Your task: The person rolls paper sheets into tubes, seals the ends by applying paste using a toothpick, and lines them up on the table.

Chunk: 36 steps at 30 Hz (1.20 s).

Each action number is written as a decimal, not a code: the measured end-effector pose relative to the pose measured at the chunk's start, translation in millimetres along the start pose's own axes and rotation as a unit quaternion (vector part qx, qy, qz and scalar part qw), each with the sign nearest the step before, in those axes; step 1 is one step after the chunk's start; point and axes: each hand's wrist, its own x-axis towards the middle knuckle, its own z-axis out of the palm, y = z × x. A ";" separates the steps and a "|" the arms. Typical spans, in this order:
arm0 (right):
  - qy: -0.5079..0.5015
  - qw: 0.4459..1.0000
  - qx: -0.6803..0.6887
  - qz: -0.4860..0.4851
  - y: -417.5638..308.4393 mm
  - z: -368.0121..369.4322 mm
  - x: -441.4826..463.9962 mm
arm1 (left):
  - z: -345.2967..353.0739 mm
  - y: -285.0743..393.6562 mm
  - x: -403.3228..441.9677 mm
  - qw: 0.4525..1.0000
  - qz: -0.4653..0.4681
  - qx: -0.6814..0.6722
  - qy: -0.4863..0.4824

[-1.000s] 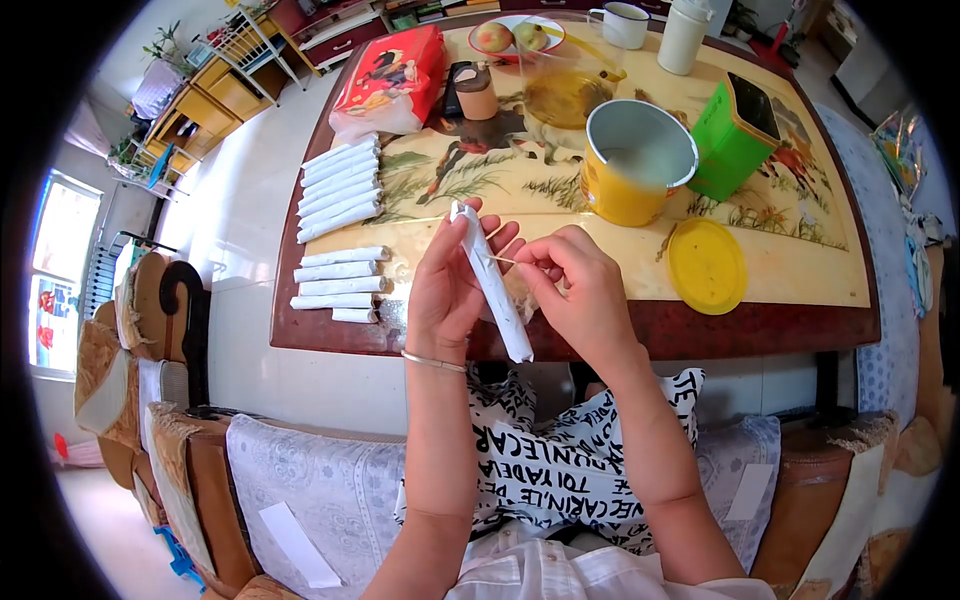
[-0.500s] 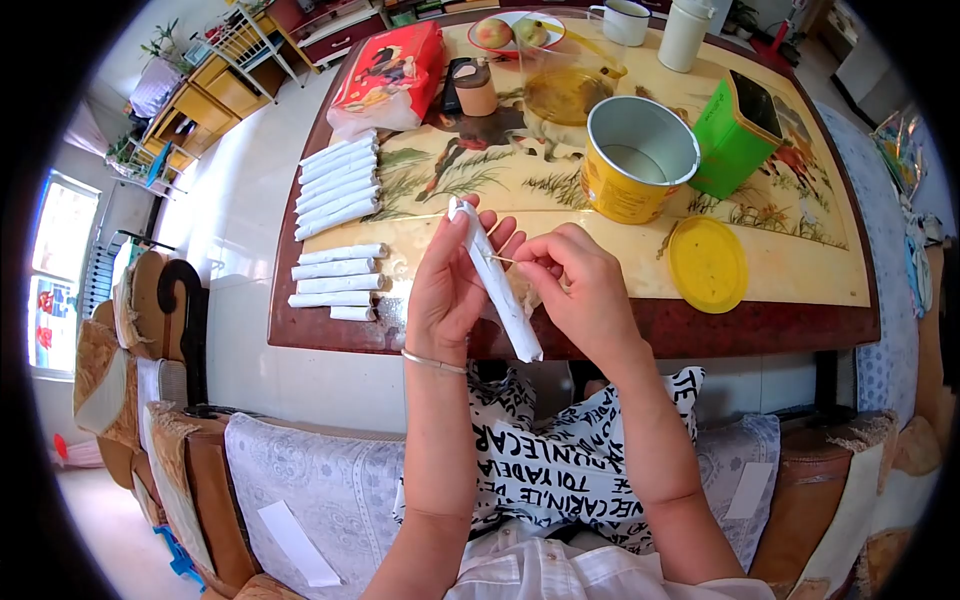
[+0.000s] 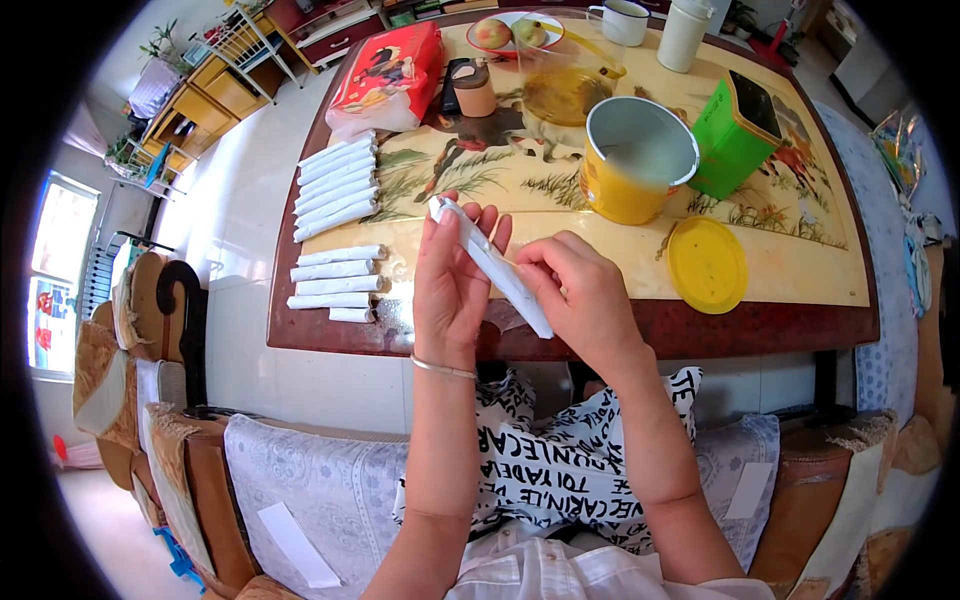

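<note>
My left hand (image 3: 450, 290) holds a white paper roll (image 3: 500, 270) at a slant, thumb near its upper end and fingers behind it. My right hand (image 3: 588, 300) is closed in a pinch against the roll's side, on a thin pale stick that is now mostly hidden by the fingers. Left of my hands, two groups of similar white rolls lie in rows on the table: a longer set (image 3: 337, 188) farther back and a shorter set (image 3: 338, 277) nearer me.
A yellow tin (image 3: 622, 185) stands behind my right hand, its yellow lid (image 3: 708, 265) lying flat nearby. Beside it is a green open box (image 3: 728, 145). Farther back are a red package (image 3: 388, 75), a brown-capped jar (image 3: 474, 90), a clear container (image 3: 560, 95), a fruit plate (image 3: 555, 38), a mug (image 3: 625, 22) and a white bottle (image 3: 686, 35).
The roll and my left hand have shifted slightly, the roll's upper end moving left and its lower end rising. My right fingers now sit closer against the roll, and less of the stick shows.
</note>
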 end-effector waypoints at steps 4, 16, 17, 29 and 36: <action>-0.005 1.000 -0.018 -0.014 -2.7 -2.2 -1.7 | -2.0 -0.7 1.9 0.998 0.053 -0.026 0.012; 0.016 0.999 -0.004 -0.031 -1.3 -8.0 2.3 | 7.7 -6.4 -1.8 0.998 0.032 -0.051 -0.022; 0.035 0.999 0.006 -0.036 -1.5 -4.4 3.1 | 8.1 -5.9 -2.5 0.998 0.032 -0.051 -0.022; 0.053 0.997 -0.008 -0.064 -3.3 -7.7 4.1 | 8.0 -6.1 -1.2 0.997 -0.015 -0.066 -0.031; 0.025 0.997 -0.026 -0.062 -4.6 -15.0 3.3 | 7.0 -4.3 -2.0 0.997 -0.016 -0.059 -0.038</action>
